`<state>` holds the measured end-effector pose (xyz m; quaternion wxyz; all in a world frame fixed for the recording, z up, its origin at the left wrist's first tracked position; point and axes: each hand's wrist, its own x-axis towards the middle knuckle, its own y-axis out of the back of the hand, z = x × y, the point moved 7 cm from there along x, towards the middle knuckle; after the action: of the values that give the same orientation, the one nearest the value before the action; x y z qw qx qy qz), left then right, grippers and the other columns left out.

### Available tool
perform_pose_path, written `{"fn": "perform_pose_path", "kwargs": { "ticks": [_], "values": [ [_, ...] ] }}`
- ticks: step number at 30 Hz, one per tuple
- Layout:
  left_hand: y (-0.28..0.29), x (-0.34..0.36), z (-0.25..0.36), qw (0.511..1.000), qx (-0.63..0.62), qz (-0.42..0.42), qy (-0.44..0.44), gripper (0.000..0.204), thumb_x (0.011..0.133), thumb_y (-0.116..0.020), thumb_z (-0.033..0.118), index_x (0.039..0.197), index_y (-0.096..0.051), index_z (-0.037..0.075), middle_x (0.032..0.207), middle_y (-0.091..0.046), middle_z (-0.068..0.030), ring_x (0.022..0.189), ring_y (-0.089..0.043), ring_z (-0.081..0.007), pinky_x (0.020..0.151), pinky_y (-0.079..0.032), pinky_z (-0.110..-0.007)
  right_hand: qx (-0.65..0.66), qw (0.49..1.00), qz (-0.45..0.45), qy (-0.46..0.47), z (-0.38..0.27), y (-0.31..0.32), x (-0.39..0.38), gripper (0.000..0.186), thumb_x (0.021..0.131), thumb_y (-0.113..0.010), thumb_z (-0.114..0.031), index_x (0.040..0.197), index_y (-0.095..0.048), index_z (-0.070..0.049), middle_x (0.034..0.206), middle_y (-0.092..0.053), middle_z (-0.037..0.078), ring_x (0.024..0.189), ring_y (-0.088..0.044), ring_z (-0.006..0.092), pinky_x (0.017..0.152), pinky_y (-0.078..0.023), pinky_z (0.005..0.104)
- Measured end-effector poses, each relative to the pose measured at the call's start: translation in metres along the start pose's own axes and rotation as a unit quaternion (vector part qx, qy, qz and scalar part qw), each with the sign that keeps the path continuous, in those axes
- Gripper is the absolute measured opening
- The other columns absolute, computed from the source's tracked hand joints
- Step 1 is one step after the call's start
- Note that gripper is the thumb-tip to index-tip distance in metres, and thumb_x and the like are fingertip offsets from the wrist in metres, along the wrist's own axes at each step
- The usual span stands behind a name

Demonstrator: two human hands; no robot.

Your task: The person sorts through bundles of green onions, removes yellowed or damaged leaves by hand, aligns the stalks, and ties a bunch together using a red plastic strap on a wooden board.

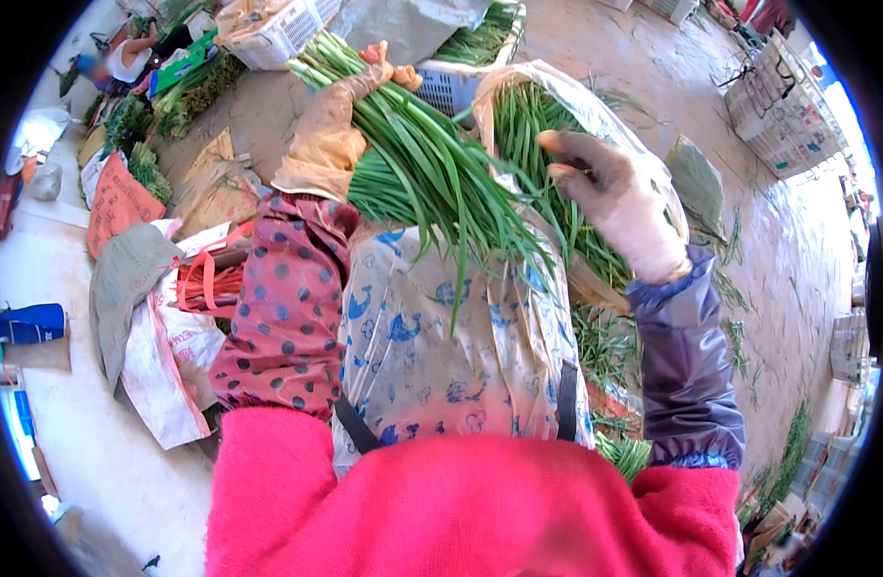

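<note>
My left hand (pixel 337 111), in a soiled, yellowish glove, is closed around a bunch of long green chives (pixel 432 144). The pale stem ends point up and left; the leaf tips hang down to the right over my lap. To the right, my right hand (pixel 609 188) wears a dirty light glove, its fingers bent but apart with nothing between them. It is above an open pale sack (pixel 643 144) filled with more chives (pixel 523 115). Another clump of chives (pixel 379 183) shows beneath the held bunch. A whale-patterned apron (pixel 412 317) covers my lap.
White plastic crates (pixel 278 38) stand ahead, one blue-sided crate (pixel 446 91) holding greens. At left are empty sacks (pixel 172 365) and a red-handled bag (pixel 215 279). Loose leaves (pixel 605 356) lie right of my lap. A large box (pixel 783 106) stands far right; another person (pixel 129 58) sits far left.
</note>
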<state>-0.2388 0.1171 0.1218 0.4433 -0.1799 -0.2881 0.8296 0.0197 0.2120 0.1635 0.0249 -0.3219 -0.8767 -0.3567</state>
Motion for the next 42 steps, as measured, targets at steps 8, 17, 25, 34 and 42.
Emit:
{"fn": "perform_pose_path", "kwargs": {
  "ticks": [8, 17, 25, 34, 42],
  "values": [
    [-0.033, -0.008, 0.002, 0.993, 0.071, -0.044, -0.085, 0.032, 0.085, -0.066, 0.006, 0.115, -0.056, 0.004, 0.102, -0.065, -0.0112, 0.091, -0.065, -0.0227, 0.08, -0.055, -0.037, -0.157, 0.963, 0.071, 0.207, -0.072, -0.048, 0.034, 0.016, 0.085, -0.059, -0.02, 0.098, -0.065, -0.013, 0.071, -0.063, 0.01, 0.069, -0.064, 0.0311, 0.059, -0.05, 0.0415],
    [0.033, 0.006, 0.056, 0.995, 0.049, 0.001, -0.088, 0.037, 0.083, -0.068, 0.006, 0.117, -0.051, 0.003, 0.099, -0.065, -0.0182, 0.095, -0.064, -0.0325, 0.087, -0.053, -0.045, -0.341, 0.886, -0.285, 0.129, -0.012, -0.068, 0.032, 0.017, 0.078, -0.056, -0.015, 0.089, -0.07, -0.014, 0.077, -0.065, 0.014, 0.071, -0.065, 0.0307, 0.065, -0.052, 0.0422],
    [0.056, -0.026, 0.087, 0.961, -0.062, -0.143, -0.228, 0.019, 0.087, -0.066, 0.011, 0.102, -0.053, 0.01, 0.094, -0.056, -0.004, 0.098, -0.056, -0.0213, 0.098, -0.043, -0.05, 0.032, 0.999, 0.001, -0.009, 0.017, -0.027, 0.01, 0.037, 0.076, -0.064, -0.017, 0.111, -0.06, -0.008, 0.084, -0.067, 0.018, 0.08, -0.066, 0.0324, 0.07, -0.053, 0.0396],
    [0.092, -0.048, 0.102, 0.949, -0.067, -0.157, -0.264, 0.021, 0.085, -0.067, 0.013, 0.105, -0.059, 0.013, 0.098, -0.063, -0.0011, 0.099, -0.06, -0.017, 0.108, -0.03, -0.06, -0.002, 0.971, -0.232, -0.058, -0.043, -0.139, -0.032, 0.034, 0.091, -0.044, -0.017, 0.124, -0.048, -0.008, 0.11, -0.062, 0.022, 0.096, -0.065, 0.0342, 0.08, -0.052, 0.0438],
    [0.094, -0.063, 0.099, 0.951, -0.092, -0.143, -0.257, 0.032, 0.081, -0.07, 0.006, 0.107, -0.054, 0.014, 0.095, -0.057, -0.0007, 0.101, -0.057, -0.0209, 0.102, -0.03, -0.068, 0.264, 0.938, -0.186, -0.128, 0.01, -0.12, -0.028, 0.054, 0.091, -0.057, -0.038, 0.129, -0.049, -0.001, 0.088, -0.065, 0.016, 0.075, -0.066, 0.021, 0.067, -0.051, 0.0332]
  ]
}}
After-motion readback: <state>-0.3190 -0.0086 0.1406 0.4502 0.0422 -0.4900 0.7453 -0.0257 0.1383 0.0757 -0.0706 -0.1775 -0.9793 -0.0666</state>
